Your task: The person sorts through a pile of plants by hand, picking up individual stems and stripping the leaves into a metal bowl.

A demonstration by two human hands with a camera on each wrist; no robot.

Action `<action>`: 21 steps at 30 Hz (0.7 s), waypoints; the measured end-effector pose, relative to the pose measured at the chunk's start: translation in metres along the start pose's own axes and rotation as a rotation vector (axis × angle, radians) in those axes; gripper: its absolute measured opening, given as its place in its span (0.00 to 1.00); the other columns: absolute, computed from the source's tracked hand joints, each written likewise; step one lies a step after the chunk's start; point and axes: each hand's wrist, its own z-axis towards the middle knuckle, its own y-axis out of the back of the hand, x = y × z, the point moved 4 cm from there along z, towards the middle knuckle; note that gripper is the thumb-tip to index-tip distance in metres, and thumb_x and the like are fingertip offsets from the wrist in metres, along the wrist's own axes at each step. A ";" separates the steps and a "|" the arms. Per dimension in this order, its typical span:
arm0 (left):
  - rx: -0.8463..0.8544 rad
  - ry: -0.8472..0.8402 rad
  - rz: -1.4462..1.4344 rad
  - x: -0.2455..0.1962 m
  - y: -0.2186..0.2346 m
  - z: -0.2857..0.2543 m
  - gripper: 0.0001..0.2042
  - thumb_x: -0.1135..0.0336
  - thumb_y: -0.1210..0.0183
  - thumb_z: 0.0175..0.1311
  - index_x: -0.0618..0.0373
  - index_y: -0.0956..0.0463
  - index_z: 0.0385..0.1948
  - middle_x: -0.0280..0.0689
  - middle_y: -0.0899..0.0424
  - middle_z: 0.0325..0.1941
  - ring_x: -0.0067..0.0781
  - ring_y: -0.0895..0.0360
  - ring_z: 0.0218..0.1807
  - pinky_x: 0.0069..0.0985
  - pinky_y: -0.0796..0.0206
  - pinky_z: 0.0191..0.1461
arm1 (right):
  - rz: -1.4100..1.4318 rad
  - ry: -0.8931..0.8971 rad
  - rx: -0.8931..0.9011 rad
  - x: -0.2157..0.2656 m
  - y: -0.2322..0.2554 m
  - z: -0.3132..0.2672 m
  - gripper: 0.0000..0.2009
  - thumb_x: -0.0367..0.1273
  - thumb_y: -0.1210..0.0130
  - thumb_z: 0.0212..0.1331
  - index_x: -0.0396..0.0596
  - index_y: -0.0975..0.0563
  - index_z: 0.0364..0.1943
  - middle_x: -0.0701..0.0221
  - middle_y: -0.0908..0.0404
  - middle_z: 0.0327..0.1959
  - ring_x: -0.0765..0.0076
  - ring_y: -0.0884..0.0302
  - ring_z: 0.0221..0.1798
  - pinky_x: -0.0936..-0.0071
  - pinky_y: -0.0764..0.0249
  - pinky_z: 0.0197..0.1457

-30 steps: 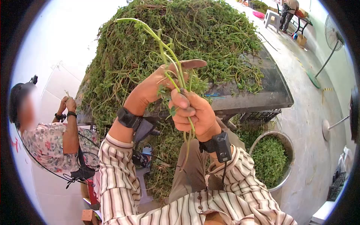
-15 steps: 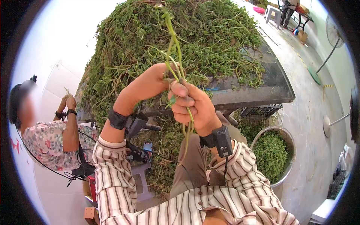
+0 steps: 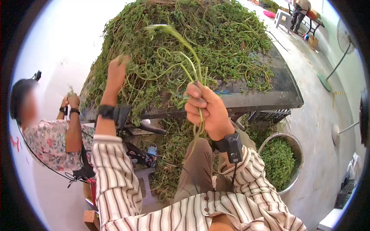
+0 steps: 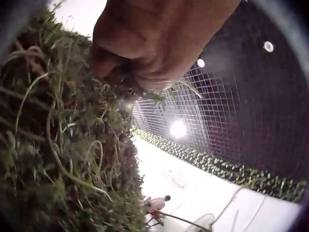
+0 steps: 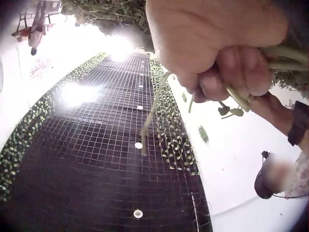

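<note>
My right hand (image 3: 208, 111) grips a small bunch of long green stems (image 3: 200, 67) in front of the table's near edge. The stems rise above the fist, bend left at the top, and their lower ends hang below it. In the right wrist view, the fingers curl round the stems (image 5: 236, 98). My left hand (image 3: 116, 75) is apart from the bunch, at the left side of a big heap of leafy greens (image 3: 154, 46). The left wrist view has its fingers curled, with a few green sprigs (image 4: 154, 95) sticking out from under the fingertips.
The heap covers most of a dark table (image 3: 283, 77). A round metal tub (image 3: 301, 154) of greens stands on the floor at right, near a black crate (image 3: 269, 115). More greens (image 3: 169, 142) lie below the table. Another person (image 3: 54, 142) sits at left.
My left hand has left the stems and moved left to the heap. The right hand keeps its grip on the stems and has shifted slightly right.
</note>
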 end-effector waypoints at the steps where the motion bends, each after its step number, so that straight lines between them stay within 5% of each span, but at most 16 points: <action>1: 0.020 0.097 -0.056 0.005 0.007 -0.002 0.13 0.58 0.51 0.64 0.58 0.24 0.33 0.35 0.23 0.26 0.27 0.28 0.29 0.27 0.37 0.33 | -0.029 0.049 -0.067 0.004 0.003 0.000 0.14 0.42 0.67 0.69 0.52 0.34 0.29 0.86 0.43 0.14 0.88 0.53 0.13 0.88 0.51 0.14; 5: 0.083 0.460 -0.333 -0.009 -0.003 -0.032 0.15 0.53 0.52 0.65 0.55 0.26 0.28 0.28 0.29 0.27 0.19 0.38 0.28 0.21 0.45 0.27 | -0.070 0.087 -0.147 0.002 0.013 0.004 0.15 0.43 0.65 0.68 0.52 0.33 0.28 0.87 0.43 0.14 0.89 0.53 0.12 0.87 0.52 0.14; 10: 0.197 0.386 -0.612 -0.028 -0.022 -0.032 0.14 0.53 0.51 0.65 0.53 0.28 0.25 0.29 0.26 0.29 0.16 0.38 0.29 0.17 0.47 0.26 | -0.049 0.140 -0.205 0.001 0.014 0.003 0.14 0.42 0.63 0.68 0.51 0.33 0.29 0.86 0.43 0.14 0.90 0.53 0.13 0.89 0.52 0.14; 15: 0.174 0.501 -0.815 -0.026 -0.032 -0.026 0.15 0.54 0.51 0.65 0.53 0.29 0.25 0.32 0.25 0.27 0.18 0.38 0.25 0.19 0.47 0.24 | -0.048 0.145 -0.158 0.005 0.019 0.004 0.14 0.42 0.63 0.68 0.50 0.32 0.29 0.86 0.43 0.14 0.90 0.53 0.13 0.89 0.51 0.14; 21: 0.212 0.457 -0.500 -0.035 -0.044 -0.029 0.15 0.56 0.53 0.66 0.56 0.29 0.26 0.33 0.28 0.23 0.22 0.37 0.24 0.23 0.45 0.26 | -0.072 0.217 -0.215 0.012 0.024 0.005 0.14 0.42 0.61 0.67 0.50 0.31 0.29 0.85 0.43 0.14 0.89 0.52 0.12 0.88 0.50 0.14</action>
